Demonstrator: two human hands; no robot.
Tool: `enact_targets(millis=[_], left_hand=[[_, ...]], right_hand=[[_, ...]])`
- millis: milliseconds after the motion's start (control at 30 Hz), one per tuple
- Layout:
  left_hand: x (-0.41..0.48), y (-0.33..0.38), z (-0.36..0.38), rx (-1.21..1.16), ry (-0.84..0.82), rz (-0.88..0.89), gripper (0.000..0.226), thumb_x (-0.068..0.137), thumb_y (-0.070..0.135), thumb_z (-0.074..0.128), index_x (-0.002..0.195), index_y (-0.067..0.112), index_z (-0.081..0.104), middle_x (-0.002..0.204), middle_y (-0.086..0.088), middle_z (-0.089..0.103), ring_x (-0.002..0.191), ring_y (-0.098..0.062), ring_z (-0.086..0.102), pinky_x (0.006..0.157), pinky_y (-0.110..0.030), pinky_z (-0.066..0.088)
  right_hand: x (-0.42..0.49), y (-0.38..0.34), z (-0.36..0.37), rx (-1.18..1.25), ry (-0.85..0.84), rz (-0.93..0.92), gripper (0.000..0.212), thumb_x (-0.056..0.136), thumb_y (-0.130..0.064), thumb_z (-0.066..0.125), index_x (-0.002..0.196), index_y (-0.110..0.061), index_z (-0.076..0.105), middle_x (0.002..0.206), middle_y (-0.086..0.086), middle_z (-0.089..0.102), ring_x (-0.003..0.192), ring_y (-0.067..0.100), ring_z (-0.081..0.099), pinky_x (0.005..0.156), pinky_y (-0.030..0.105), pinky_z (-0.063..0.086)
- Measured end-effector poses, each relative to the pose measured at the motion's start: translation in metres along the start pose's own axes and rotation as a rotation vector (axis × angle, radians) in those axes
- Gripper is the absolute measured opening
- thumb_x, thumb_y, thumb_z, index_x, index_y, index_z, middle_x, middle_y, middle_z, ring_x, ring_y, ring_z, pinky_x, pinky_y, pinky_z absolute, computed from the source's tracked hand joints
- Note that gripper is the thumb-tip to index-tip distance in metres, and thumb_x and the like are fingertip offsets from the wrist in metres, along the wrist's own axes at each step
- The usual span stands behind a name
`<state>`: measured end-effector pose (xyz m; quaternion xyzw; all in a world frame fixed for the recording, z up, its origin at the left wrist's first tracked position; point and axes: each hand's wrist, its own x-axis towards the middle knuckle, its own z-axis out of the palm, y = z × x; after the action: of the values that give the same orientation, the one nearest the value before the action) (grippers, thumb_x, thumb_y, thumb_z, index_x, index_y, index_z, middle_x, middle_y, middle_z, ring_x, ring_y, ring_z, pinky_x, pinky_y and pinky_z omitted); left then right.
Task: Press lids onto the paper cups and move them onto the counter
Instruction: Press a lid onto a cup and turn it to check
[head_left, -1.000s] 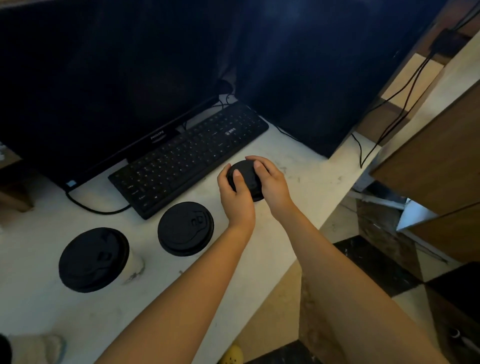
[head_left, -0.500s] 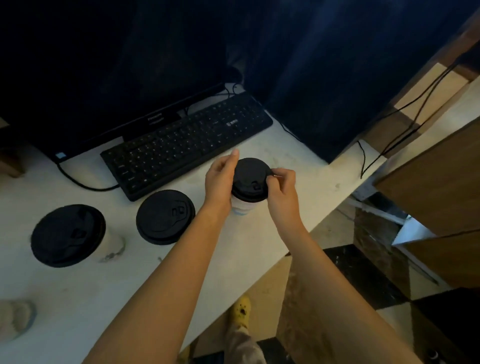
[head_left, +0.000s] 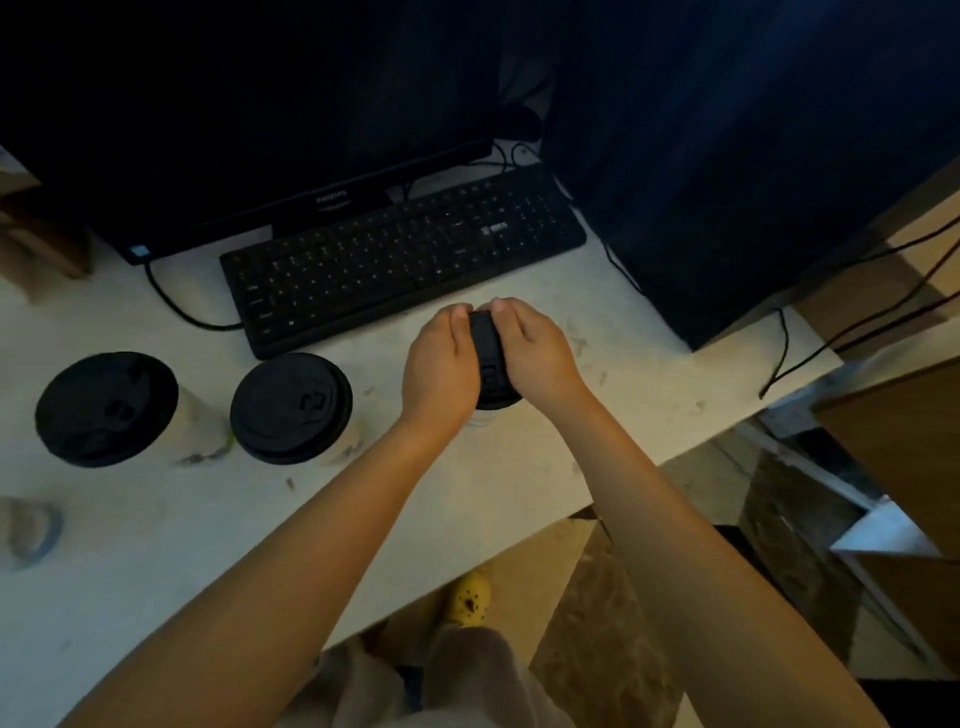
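A black lid (head_left: 487, 358) sits on a paper cup on the white counter (head_left: 156, 545), just in front of the keyboard. My left hand (head_left: 441, 364) covers the lid's left side and my right hand (head_left: 537, 351) its right side, fingers curled over the rim and pressing down. The cup body is almost hidden under my hands. Two other paper cups stand to the left, each with a black lid: one in the middle (head_left: 292, 408), one further left (head_left: 106, 409).
A black keyboard (head_left: 400, 260) lies behind the cups, with a dark monitor (head_left: 249, 130) behind it. Cables (head_left: 810, 343) trail off the counter's right end. A roll of tape (head_left: 28, 530) lies at the left edge. The counter's front edge runs diagonally below my arms.
My hands moved from holding the lid's sides by the fingertips to closing over its top. The view shifted, so the cups appear further right.
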<state>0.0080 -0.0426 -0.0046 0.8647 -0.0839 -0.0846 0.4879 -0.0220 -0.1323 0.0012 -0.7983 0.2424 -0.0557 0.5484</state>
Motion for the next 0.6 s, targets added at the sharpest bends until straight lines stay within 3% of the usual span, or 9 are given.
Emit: enact_targets(millis=[167,300,467,600], left_hand=[[-0.001,-0.004,0.003,-0.008,0.019,0.036,0.04,0.103,0.023,0.025,0.116,0.009,0.06,0.101,-0.001,0.06,0.09,-0.011,0.053,0.074,-0.017,0.035],[0.001,-0.002,0.001,-0.012,-0.028,0.018,0.04,0.103,0.024,0.024,0.119,0.01,0.059,0.11,-0.01,0.064,0.094,-0.014,0.055,0.08,-0.024,0.04],[0.018,0.003,-0.007,0.084,-0.175,0.11,0.04,0.103,0.025,0.025,0.122,0.011,0.057,0.12,-0.01,0.061,0.108,-0.017,0.054,0.077,-0.016,0.033],[0.036,0.008,-0.01,0.269,-0.193,0.237,0.041,0.101,0.035,0.033,0.113,0.01,0.062,0.11,-0.013,0.064,0.103,-0.025,0.058,0.083,-0.028,0.041]], right_hand=[[0.0,0.004,0.002,0.027,0.028,-0.013,0.032,0.1,-0.026,0.034,0.099,-0.013,0.063,0.086,0.004,0.062,0.073,0.009,0.055,0.065,0.016,0.042],[-0.002,0.003,0.003,0.091,0.056,0.023,0.033,0.101,-0.028,0.034,0.095,-0.012,0.063,0.082,0.003,0.061,0.072,0.009,0.056,0.064,0.017,0.044],[-0.011,-0.003,0.009,0.329,0.175,0.157,0.028,0.1,-0.024,0.034,0.096,-0.016,0.061,0.091,0.003,0.06,0.088,0.017,0.056,0.08,0.029,0.046],[-0.021,-0.005,0.011,0.406,0.226,0.224,0.034,0.101,-0.026,0.03,0.118,-0.01,0.055,0.111,0.007,0.057,0.102,0.017,0.052,0.09,0.029,0.043]])
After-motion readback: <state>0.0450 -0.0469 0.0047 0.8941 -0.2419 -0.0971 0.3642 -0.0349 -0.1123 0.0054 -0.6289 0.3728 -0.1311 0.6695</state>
